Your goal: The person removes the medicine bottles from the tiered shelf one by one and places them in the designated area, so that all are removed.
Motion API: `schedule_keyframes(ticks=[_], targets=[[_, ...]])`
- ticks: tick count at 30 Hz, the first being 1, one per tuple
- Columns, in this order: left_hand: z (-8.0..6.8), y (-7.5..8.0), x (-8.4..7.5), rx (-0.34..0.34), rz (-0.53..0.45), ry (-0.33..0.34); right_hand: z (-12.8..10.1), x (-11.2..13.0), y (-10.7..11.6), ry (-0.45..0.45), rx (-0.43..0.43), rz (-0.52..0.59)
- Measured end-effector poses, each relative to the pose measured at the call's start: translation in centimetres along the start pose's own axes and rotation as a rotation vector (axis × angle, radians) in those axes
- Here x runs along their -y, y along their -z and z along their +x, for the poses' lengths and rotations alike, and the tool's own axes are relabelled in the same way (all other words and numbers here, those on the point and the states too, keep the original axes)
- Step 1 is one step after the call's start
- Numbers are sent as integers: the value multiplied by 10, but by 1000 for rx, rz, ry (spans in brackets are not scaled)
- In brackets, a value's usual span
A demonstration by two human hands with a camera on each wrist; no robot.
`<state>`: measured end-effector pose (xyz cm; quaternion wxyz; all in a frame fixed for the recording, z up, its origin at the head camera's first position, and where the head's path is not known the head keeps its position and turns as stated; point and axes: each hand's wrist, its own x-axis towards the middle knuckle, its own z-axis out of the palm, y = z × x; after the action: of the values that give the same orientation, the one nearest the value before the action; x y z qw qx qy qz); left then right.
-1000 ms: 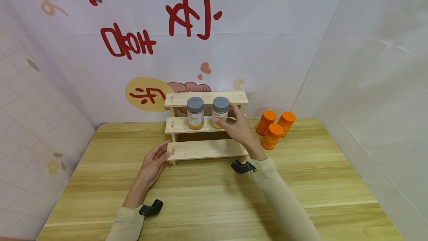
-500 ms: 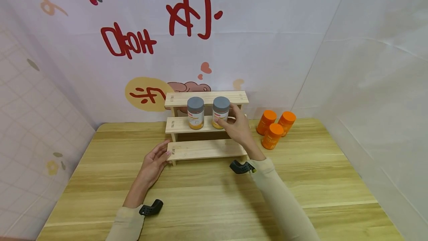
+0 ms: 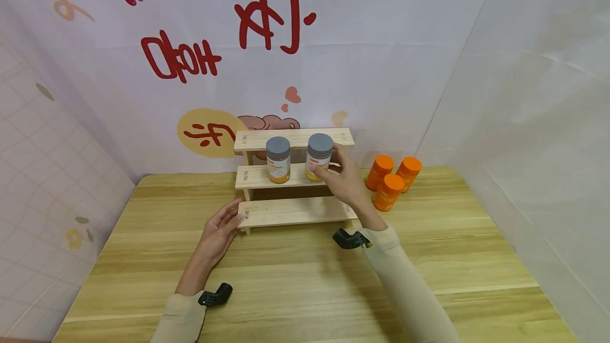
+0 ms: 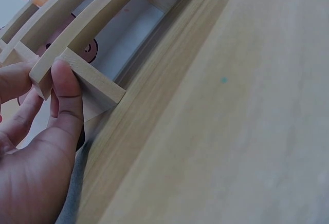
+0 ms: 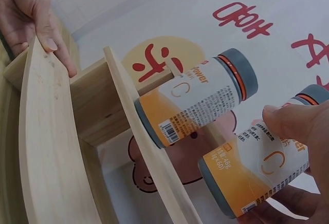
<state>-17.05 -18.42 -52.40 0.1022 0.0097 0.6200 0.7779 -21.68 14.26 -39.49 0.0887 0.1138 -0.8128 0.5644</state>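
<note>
A three-step wooden shelf [image 3: 290, 212] stands on the table. My left hand [image 3: 220, 229] holds the left end of its bottom step [image 4: 85, 77], with the thumb [image 4: 67, 88] against the board's end and the fingers behind it. A grey-lidded bottle with a white and orange label [image 3: 278, 159] stands on the middle step, also visible as the upper bottle [image 5: 198, 95] in the right wrist view. My right hand [image 3: 342, 178] grips a second grey-lidded bottle [image 3: 319, 156] to its right. That bottle [image 5: 259, 170] is tilted a little and its base is just off the step.
Three orange bottles [image 3: 389, 179] stand together on the table right of the shelf. The shelf's top step [image 3: 293, 138] is bare. A printed backdrop [image 3: 267, 57] rises close behind, and a white sheet [image 3: 524, 94] closes off the right side.
My right hand has lifted its bottle slightly up and to the right, off the middle step. The left hand and the other bottle have stayed put.
</note>
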Motion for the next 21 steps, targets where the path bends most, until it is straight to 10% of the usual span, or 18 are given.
schedule_keyframes(ticks=[21], targets=[[0, 0, -1, 3, 2, 2, -28, -8, 32, 10, -22, 16]])
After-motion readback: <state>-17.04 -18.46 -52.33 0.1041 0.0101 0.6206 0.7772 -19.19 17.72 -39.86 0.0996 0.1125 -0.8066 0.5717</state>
